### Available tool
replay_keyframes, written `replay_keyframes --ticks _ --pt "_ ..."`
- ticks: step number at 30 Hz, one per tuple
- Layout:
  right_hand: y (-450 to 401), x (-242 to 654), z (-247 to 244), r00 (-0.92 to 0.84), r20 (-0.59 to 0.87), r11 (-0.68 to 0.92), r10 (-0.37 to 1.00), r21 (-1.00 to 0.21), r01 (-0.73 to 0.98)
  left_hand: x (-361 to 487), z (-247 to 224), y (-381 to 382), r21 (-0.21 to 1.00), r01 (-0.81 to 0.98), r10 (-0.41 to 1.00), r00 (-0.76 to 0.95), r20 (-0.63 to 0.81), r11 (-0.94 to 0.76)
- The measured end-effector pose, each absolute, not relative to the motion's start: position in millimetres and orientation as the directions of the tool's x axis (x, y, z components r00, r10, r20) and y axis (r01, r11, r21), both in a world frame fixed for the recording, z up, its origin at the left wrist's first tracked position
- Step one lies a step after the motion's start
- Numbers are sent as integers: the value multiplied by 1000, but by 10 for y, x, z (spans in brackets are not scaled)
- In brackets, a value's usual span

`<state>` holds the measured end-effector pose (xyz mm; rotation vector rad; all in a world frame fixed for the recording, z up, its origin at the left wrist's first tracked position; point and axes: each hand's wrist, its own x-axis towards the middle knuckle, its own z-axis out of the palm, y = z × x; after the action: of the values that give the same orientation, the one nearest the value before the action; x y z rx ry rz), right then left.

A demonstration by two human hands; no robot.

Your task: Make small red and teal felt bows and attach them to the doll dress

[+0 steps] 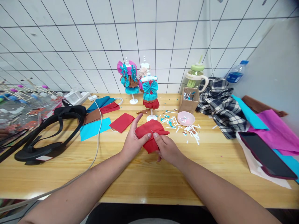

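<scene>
My left hand (pixel 132 140) grips the left side of a red piece of crepe paper (pixel 153 125), thumb on top and fingers under it. My right hand (pixel 168 148) pinches the right side between thumb and forefinger. A thin pale needle-like sliver (pixel 152 131) shows at the right fingertips; its exact kind is too small to make out. Just behind the held paper stands a small white dress form (pixel 151 117) wearing teal and red crepe paper. Another red crepe piece (pixel 122 122) lies flat to the left.
Two more dressed forms (pixel 132 79) stand by the wall. A pink bowl (pixel 186 118) sits among paper strips (pixel 171 122), near a cardboard box (pixel 188 104). A black headset (pixel 52 130) and white cable (pixel 99 137) lie left; a phone (pixel 266 155) lies right.
</scene>
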<state>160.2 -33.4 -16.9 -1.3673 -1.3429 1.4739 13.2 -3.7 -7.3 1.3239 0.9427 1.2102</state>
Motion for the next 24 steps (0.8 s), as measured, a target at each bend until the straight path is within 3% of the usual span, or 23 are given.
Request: replay_keyframes --ticks 24 --pt "-328 1625 -171 -195 -212 -181 958 -969 166 140 -64 -78 990 -99 961 248 122 -100"
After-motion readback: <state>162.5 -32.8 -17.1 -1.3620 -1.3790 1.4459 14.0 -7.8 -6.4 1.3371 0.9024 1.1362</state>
